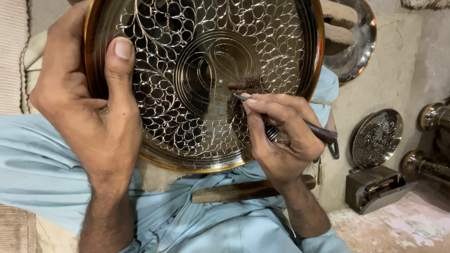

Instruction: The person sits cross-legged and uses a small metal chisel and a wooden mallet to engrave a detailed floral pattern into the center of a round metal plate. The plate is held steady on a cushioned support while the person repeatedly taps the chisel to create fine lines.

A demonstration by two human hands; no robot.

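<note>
Gripping the rim of a large engraved tray (206,56), the left hand (89,107) is closing around the edge, thumb lying flat on the patterned face and fingers wrapping behind it. Resting across the lap on pale blue clothing (42,168), the tray is filling most of the view; its dark surface is showing bright leaf-and-vine lines around concentric central rings, with a brass-coloured border. Pinched shut in the right hand (281,136), a thin dark-handled graver (318,132) is touching its tip to the tray just right of the rings, the heel of that hand lying on the lower right rim. Lying below the tray on the lap is a wooden stick (243,189). Standing at right on the floor are a smaller engraved plate (377,138), a plain shiny dish (358,47), a dark metal box (375,187) and two brass vessels (433,117).
</note>
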